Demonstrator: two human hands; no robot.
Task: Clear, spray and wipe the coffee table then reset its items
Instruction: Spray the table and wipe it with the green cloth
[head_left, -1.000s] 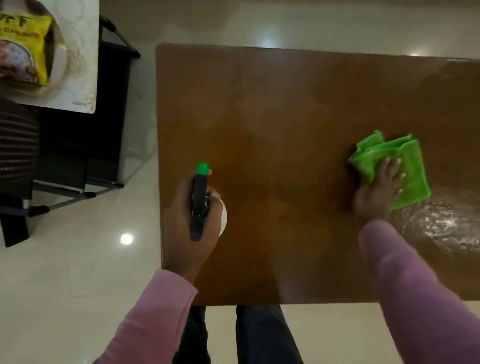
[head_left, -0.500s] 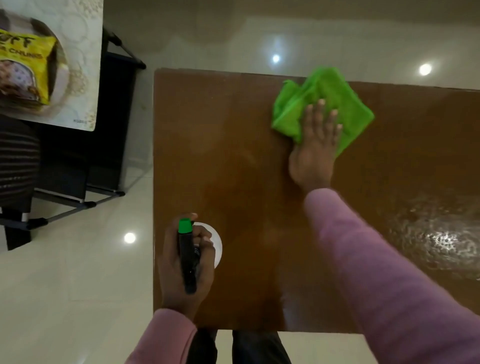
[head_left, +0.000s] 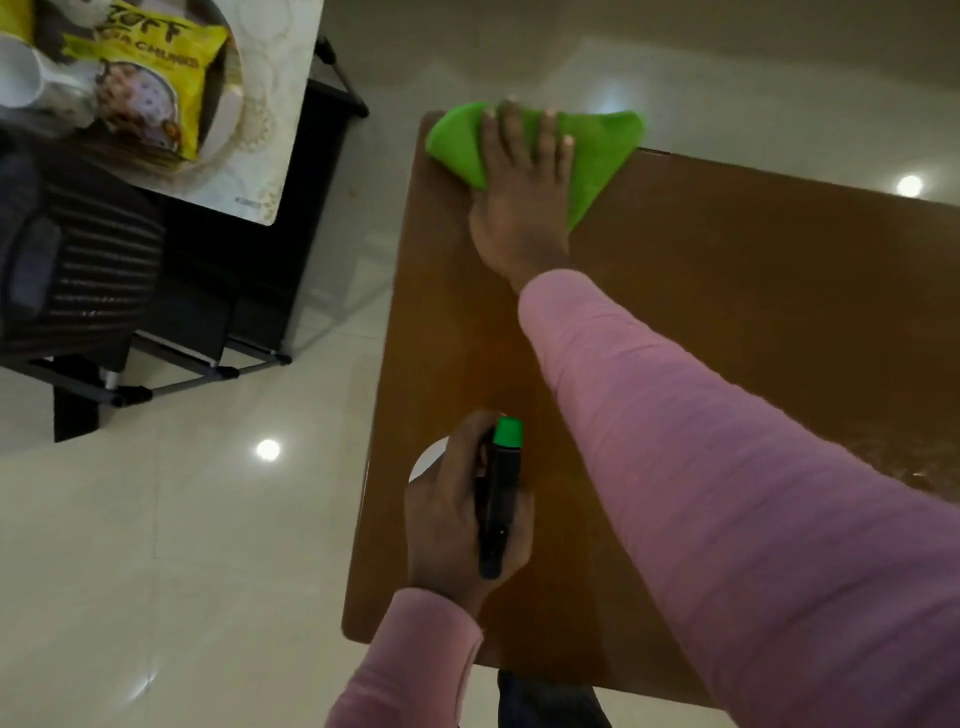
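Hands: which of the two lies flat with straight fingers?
The right hand, flat on the green cloth; the left hand curls round the spray bottle.

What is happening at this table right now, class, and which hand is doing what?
A person in pink sleeves is wiping the brown coffee table. The right hand presses flat on a green cloth at the table's far left corner. The left hand grips a spray bottle at the near left edge. A yellow snack packet and a white mug sit on a separate surface to the left, off the table.
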